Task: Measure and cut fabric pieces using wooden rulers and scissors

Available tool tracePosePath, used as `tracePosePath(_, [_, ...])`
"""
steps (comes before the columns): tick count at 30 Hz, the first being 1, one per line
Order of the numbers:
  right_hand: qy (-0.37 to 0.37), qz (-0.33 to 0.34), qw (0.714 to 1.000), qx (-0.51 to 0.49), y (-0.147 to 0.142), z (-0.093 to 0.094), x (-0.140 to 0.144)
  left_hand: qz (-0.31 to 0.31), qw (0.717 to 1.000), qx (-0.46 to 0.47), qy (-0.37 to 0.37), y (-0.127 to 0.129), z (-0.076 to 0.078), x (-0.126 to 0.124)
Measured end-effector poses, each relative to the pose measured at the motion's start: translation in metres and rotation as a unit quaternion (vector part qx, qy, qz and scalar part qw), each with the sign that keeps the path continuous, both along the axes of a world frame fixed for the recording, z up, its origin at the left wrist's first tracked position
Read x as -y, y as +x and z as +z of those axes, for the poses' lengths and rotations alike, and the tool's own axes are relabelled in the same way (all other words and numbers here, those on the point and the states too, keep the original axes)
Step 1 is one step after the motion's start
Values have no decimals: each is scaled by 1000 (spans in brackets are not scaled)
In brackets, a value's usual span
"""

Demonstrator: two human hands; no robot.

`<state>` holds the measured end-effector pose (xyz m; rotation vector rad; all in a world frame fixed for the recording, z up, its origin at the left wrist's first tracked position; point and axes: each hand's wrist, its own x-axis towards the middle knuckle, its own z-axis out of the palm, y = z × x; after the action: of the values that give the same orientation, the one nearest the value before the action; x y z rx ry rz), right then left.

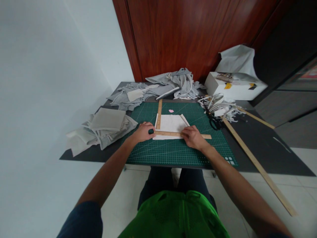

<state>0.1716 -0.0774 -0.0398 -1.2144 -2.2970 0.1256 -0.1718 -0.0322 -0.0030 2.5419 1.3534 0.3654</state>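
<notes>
A piece of white cloth with folded side edges lies on the green cutting mat. Across its near part runs a wooden ruler, lying flat. My left hand pinches the ruler's left end, fingers curled. Farther right along the same ruler, my right hand is closed on it with the fingertips pressed down. A second wooden ruler lies lengthwise over the cloth's left side, its near end close to the first. Just beyond the cloth is a small pink piece, perhaps chalk.
Folded grey cloth is stacked at left; loose grey cloth heaps along the back. Black scissors lie by fabric strips at right. A long wooden stick overhangs the table's front edge. A white box stands behind.
</notes>
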Motion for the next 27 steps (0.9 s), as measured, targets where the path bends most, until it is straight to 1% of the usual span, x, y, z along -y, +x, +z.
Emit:
tracePosePath(3, [15, 21, 999, -48, -9, -5, -1, -4, 1000, -3, -1, 0, 1, 1])
tracePosePath(6, [24, 24, 997, -75, -10, -10, 0, -9, 1000, 7, -3, -1, 0, 0])
tracePosePath(13, [19, 14, 996, -81, -1, -12, 1, -41, 999, 33, 8, -8, -6, -6])
tracePosePath(21, [13, 18, 996, -90, -1, -12, 1, -55, 998, 16, 13, -12, -10, -9])
tracePosePath(24, [12, 22, 995, -94, -1, -12, 0, -46, 999, 8, 9, -7, -7, -13])
tracePosePath(27, [8, 19, 996, -89, -1, -11, 0, -26, 999, -12, 14, 4, 1, -15])
